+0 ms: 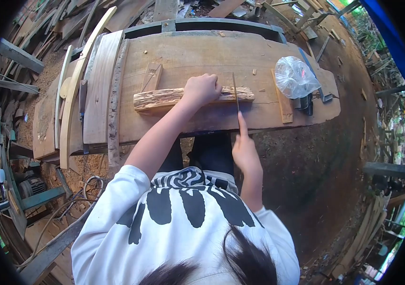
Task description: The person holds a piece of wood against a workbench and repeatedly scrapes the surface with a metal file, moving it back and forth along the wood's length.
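A rough, bark-edged length of wood [157, 99] lies across a wide plank bench [193, 52]. My left hand [202, 89] is closed on top of it near its middle, pressing it down. My right hand [245, 149] is at the bench's near edge, gripping the handle end of a thin saw blade [235, 90] with the index finger stretched along it. The blade stands across the wood close to its right end [245, 94].
A clear plastic bag [295, 76] and a dark tool [307, 104] sit at the bench's right end beside a short slat [284, 107]. A small block [151, 76] lies behind the wood. Planks and a curved strip [76, 80] lie left. A motor [31, 186] and cable [88, 183] are on the ground.
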The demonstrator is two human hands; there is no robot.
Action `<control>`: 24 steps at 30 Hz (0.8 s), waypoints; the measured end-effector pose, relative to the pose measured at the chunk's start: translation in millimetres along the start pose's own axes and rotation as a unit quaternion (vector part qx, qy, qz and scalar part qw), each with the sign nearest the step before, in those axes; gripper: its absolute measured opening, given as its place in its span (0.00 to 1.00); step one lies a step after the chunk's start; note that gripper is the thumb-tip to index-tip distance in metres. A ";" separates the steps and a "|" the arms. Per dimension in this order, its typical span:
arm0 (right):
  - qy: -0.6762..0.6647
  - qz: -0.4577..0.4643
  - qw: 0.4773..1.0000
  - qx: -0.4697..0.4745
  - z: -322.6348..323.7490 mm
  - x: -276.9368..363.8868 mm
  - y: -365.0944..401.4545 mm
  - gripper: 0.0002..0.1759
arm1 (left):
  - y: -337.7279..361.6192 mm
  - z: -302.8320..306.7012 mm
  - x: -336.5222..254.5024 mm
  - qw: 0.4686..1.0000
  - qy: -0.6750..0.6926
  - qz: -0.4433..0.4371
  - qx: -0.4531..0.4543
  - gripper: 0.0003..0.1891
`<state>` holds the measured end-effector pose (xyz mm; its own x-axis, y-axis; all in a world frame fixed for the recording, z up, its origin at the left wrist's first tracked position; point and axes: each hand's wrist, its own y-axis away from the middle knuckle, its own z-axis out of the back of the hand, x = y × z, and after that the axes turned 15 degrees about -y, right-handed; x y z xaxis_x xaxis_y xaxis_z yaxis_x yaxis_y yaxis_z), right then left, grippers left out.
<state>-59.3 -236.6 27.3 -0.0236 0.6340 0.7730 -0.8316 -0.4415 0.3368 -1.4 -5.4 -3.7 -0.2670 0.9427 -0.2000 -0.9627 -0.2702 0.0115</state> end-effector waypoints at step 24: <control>-0.101 -0.010 0.995 -0.010 13.1 -26.6 26.2 0.32 | -11.2 -7.3 19.2 0.999 -0.027 -0.028 0.000 0.17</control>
<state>-73.2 -273.4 22.6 0.1021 0.5015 0.8591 -0.8420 -0.4164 0.3431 4.6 14.3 -14.8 -0.2156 0.9653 -0.1475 -0.9760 -0.2175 0.0028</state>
